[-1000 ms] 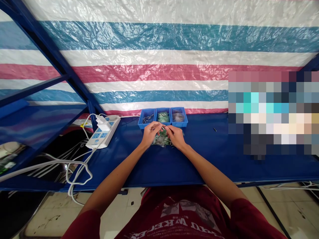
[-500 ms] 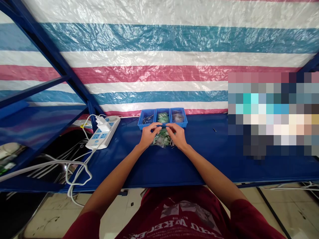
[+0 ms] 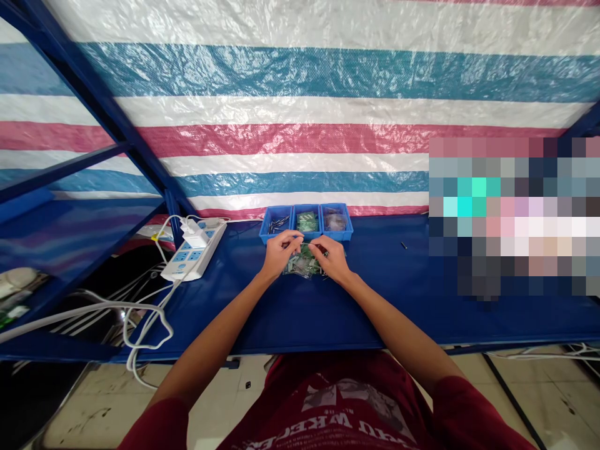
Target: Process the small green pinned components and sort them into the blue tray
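Pinching together just above a heap of clear plastic bags (image 3: 302, 265), the left hand (image 3: 281, 253) and the right hand (image 3: 334, 258) work near the middle of the blue worktop (image 3: 375, 306). The fingers (image 3: 293, 237) of both hands are curled and nearly meet, thumbs and forefingers drawn to small pinches, but whatever they grip is too small to tell. The heap lies directly under the hands and holds green parts, glossy and crinkled through the thin plastic.

Just beyond the hands, at the far edge of the worktop, sits a blue plastic parts tray (image 3: 306, 222) with three compartments: thin metal pins on the left, a bag of green parts in the middle, a clear bag of dark pieces on the right. Toward the far left corner, a white power strip (image 3: 194, 251) with blue panels lies at an angle, a white charger (image 3: 194, 234) plugged into it and a white cable (image 3: 150, 325) looping over the near edge. A small dark cylinder (image 3: 403, 245) lies alone to the right. The dark red T-shirt (image 3: 342, 406) carries white print, its lettering upside down and unreadable.
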`<state>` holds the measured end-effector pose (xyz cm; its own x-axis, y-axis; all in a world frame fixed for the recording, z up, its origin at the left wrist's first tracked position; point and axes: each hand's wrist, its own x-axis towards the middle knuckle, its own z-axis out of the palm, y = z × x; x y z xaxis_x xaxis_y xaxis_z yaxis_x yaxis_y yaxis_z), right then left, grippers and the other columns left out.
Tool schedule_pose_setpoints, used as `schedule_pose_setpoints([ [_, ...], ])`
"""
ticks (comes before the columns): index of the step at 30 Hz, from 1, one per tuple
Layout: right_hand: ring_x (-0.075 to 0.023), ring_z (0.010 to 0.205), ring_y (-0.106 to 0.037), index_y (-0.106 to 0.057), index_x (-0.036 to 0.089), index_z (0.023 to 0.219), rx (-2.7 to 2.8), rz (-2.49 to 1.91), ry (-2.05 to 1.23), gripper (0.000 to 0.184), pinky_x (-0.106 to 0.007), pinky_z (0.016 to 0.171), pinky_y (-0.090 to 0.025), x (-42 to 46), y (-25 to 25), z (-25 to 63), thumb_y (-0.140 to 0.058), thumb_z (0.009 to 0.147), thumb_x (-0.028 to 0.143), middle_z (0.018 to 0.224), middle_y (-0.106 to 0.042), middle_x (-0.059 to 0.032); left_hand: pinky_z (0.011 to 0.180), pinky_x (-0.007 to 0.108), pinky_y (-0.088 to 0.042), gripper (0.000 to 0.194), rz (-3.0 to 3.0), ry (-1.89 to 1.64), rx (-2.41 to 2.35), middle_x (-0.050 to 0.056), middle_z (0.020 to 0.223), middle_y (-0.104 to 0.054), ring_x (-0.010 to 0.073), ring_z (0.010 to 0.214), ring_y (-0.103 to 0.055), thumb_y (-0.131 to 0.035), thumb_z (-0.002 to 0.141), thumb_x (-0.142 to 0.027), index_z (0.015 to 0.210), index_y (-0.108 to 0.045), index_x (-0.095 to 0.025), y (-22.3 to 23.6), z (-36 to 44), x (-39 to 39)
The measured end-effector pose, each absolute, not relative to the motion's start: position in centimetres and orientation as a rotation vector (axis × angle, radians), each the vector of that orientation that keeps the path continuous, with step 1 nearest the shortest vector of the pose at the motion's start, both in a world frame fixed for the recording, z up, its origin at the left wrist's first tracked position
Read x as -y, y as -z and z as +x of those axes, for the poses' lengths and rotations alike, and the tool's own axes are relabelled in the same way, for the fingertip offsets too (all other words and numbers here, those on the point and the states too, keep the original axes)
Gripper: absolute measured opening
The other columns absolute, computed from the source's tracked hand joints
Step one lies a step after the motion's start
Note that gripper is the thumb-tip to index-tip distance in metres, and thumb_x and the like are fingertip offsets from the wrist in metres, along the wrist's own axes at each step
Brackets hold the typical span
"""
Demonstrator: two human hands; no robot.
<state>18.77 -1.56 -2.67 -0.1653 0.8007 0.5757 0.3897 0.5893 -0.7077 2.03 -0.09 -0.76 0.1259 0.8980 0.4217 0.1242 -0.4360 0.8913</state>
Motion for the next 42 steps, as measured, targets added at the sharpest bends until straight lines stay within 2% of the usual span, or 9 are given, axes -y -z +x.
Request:
schedule_pose_setpoints([
  [4,-0.0157,0.062,-0.052,-0.061,0.020,0.073,1.749,-0.993,-0.501,0.044,-0.028,0.063,-0.042,1.7,2.3,18.9,-0.038,0.096,0.050,0.066,-0.057,-0.0024,0.055,0.025,-0.049,0.029,1.663,-1.392,-0.969,0.003,0.066,-0.067,0.0115,0.053,-0.056,-0.074,0.073,-0.041,0.085,-0.071,-0.015,0.7,1.8,-0.4],
  [7,-0.0157,0.062,-0.053,-0.061,0.020,0.072,1.746,-1.003,-0.510,0.044,-0.028,0.064,-0.043,1.6,2.3,18.9,-0.037,0.096,0.049,0.065,-0.057,-0.0022,0.056,0.025,-0.050,0.028,1.666,-1.387,-0.976,0.003,0.066,-0.067,0.0120,0.054,-0.057,-0.074,0.073,-0.042,0.079,-0.071,-0.015,0.9,1.7,-0.7],
  [13,-0.0142,0.062,-0.056,-0.065,0.019,0.096,1.651,-0.962,-0.570,0.032,-0.027,0.061,-0.047,1.5,2.6,18.7,-0.050,0.091,0.047,0.082,-0.064,-0.0042,0.052,0.023,-0.045,0.032,1.684,-1.382,-1.065,0.000,0.060,-0.061,0.0108,0.052,-0.053,-0.067,0.078,-0.045,0.070,-0.065,-0.015,0.9,1.8,-0.5],
  [18,-0.0150,0.064,-0.057,-0.064,0.020,0.083,1.701,-0.986,-0.533,0.030,-0.027,0.063,-0.047,1.5,2.8,18.6,-0.048,0.092,0.044,0.079,-0.064,-0.0042,0.051,0.022,-0.043,0.033,1.681,-1.408,-1.090,-0.001,0.054,-0.056,0.0099,0.050,-0.050,-0.067,0.078,-0.044,0.063,-0.063,-0.015,0.7,1.8,-0.2],
  [26,-0.0150,0.058,-0.057,-0.064,0.020,0.083,1.673,-1.028,-0.540,0.029,-0.028,0.060,-0.046,1.2,3.1,18.5,-0.046,0.093,0.042,0.071,-0.063,-0.0028,0.060,0.028,-0.051,0.030,1.656,-1.397,-1.041,0.005,0.074,-0.070,0.0162,0.063,-0.062,-0.075,0.070,-0.044,0.078,-0.071,-0.015,1.2,1.9,-0.4],
  [32,-0.0163,0.065,-0.061,-0.067,0.019,0.097,1.616,-1.063,-0.527,0.030,-0.028,0.063,-0.047,1.4,2.7,18.6,-0.045,0.093,0.040,0.083,-0.068,-0.0059,0.076,0.032,-0.053,0.030,1.641,-1.395,-0.924,0.008,0.083,-0.072,0.0203,0.083,-0.068,-0.063,0.084,-0.046,0.090,-0.062,-0.016,0.8,1.9,-0.3],
  [34,-0.0164,0.065,-0.061,-0.066,0.019,0.099,1.574,-1.084,-0.530,0.030,-0.028,0.063,-0.048,1.3,2.7,18.7,-0.045,0.093,0.038,0.083,-0.068,-0.0059,0.074,0.031,-0.052,0.030,1.697,-1.385,-0.947,0.007,0.080,-0.071,0.0191,0.079,-0.067,-0.059,0.086,-0.046,0.093,-0.061,-0.017,0.7,1.7,-0.4],
  [38,-0.0175,0.069,-0.062,-0.067,0.019,0.099,1.559,-1.087,-0.524,0.029,-0.029,0.065,-0.049,1.2,2.8,18.7,-0.044,0.092,0.037,0.082,-0.068,-0.0057,0.068,0.027,-0.049,0.029,1.961,-1.288,-1.089,0.006,0.084,-0.071,0.0170,0.071,-0.062,-0.057,0.087,-0.044,0.093,-0.070,-0.018,0.7,1.1,-0.6],
  [42,-0.0181,0.071,-0.063,-0.067,0.019,0.098,1.562,-1.075,-0.519,0.029,-0.029,0.065,-0.049,1.2,2.8,18.7,-0.044,0.092,0.036,0.080,-0.068,-0.0056,0.058,0.024,-0.044,0.029,2.012,-1.190,-1.098,0.001,0.062,-0.064,0.0148,0.057,-0.057,-0.061,0.084,-0.040,0.099,-0.072,-0.018,0.8,0.8,-0.6],
])
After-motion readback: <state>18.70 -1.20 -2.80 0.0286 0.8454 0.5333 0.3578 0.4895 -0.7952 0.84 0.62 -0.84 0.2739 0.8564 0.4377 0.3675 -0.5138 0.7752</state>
